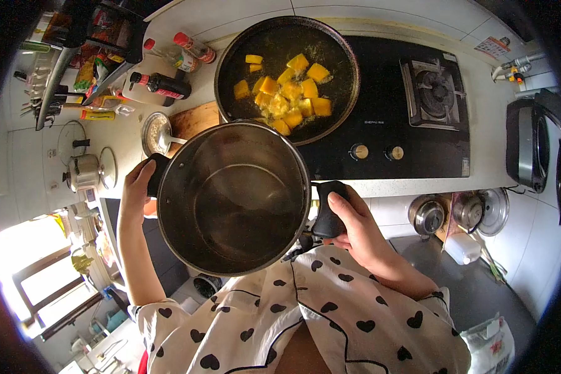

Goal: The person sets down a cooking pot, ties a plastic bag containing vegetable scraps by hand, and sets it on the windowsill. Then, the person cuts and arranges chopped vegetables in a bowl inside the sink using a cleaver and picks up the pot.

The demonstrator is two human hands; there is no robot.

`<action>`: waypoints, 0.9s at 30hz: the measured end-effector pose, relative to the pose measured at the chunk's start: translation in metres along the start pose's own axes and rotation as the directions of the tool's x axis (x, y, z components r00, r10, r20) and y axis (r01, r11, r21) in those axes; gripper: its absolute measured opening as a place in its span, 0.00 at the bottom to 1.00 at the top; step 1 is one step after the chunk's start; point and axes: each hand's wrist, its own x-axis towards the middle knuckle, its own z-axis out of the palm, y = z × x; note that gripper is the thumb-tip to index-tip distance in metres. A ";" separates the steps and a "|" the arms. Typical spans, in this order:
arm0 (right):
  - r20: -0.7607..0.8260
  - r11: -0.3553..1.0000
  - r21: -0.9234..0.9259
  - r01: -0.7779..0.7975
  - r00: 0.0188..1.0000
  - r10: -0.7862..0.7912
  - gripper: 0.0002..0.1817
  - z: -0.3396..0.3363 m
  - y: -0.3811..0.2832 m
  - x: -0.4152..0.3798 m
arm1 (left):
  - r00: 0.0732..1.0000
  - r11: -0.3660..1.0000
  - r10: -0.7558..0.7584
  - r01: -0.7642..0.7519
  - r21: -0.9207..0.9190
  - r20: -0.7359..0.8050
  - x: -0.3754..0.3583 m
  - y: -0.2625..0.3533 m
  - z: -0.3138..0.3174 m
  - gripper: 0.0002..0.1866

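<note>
In front of the person's body, at the near edge of the stove (383, 75), a deep pot (234, 202) is held up by its two side handles. Take the pot as the middle of a clock, twelve pointing away from the body. The left hand (141, 182) is closed round the handle between nine and ten; the right hand (350, 219) is wrapped round the handle at three, thumb on top. Gripping nearly opposite sides likely keeps so wide a pot balanced, and the black handle covers probably shield the fingers from heat. Its mouth faces up; whether a thin film of liquid coats the shiny bottom, I cannot tell.

At one o'clock a broad pan (348, 68) sits on the stove, its near rim partly hidden behind the pot; whether the two touch is unclear. Yellow chunks (310, 88) lie in its liquid, crowded toward the middle, perhaps because the pan dips there.

Between ten and eleven a strainer (155, 131) lies on the surface (128, 129), its handle toward the pot, seemingly kept handy. Bottles (170, 88) stand or lean around eleven, beyond the wooden board (196, 120), likely parked within reach of the pan.
</note>
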 end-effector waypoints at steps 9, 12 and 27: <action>-0.075 0.997 0.009 0.072 0.995 -0.071 0.26 0.003 0.000 0.002 | 0.999 0.996 0.034 -0.032 -0.081 0.019 0.001 -0.003 0.000 0.19; -0.025 0.995 0.013 0.097 0.995 -0.097 0.25 0.000 0.001 -0.001 | 0.997 0.988 0.076 -0.074 -0.138 0.013 0.001 -0.009 0.003 0.19; -0.046 0.968 -0.021 0.250 0.967 -0.251 0.22 0.000 -0.017 -0.019 | 0.981 0.952 0.172 -0.190 -0.240 -0.091 -0.011 -0.014 0.010 0.18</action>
